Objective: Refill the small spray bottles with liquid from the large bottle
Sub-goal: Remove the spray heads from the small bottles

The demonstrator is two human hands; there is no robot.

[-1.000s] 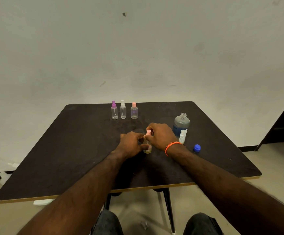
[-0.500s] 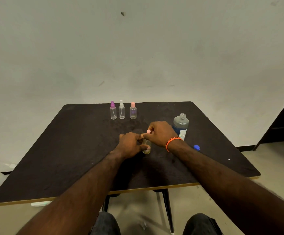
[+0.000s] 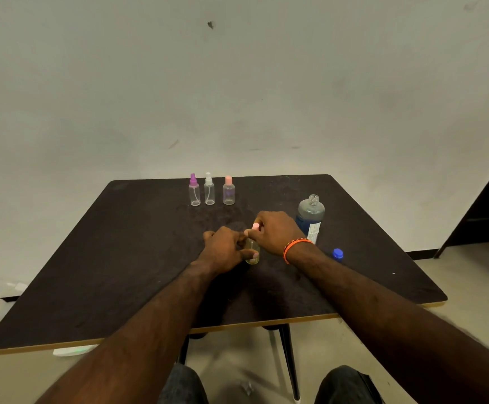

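A small spray bottle (image 3: 252, 252) with yellowish liquid stands mid-table. My left hand (image 3: 228, 249) grips its body. My right hand (image 3: 277, 233) pinches its pink spray cap (image 3: 256, 226) on top. The large bottle (image 3: 310, 215), uncapped and holding bluish liquid, stands just right of my right hand. Its blue cap (image 3: 337, 253) lies on the table nearer to me. Three more small spray bottles stand in a row at the back: purple-capped (image 3: 194, 190), white-capped (image 3: 209, 189) and pink-capped (image 3: 228, 191).
The dark square table (image 3: 120, 258) has a light edge along the front, and stands against a pale wall. My knees show below the front edge. A dark doorway or cabinet is at the far right.
Both hands stay on the small bottle; my right hand has turned slightly on the pink cap. The view has shifted a little.
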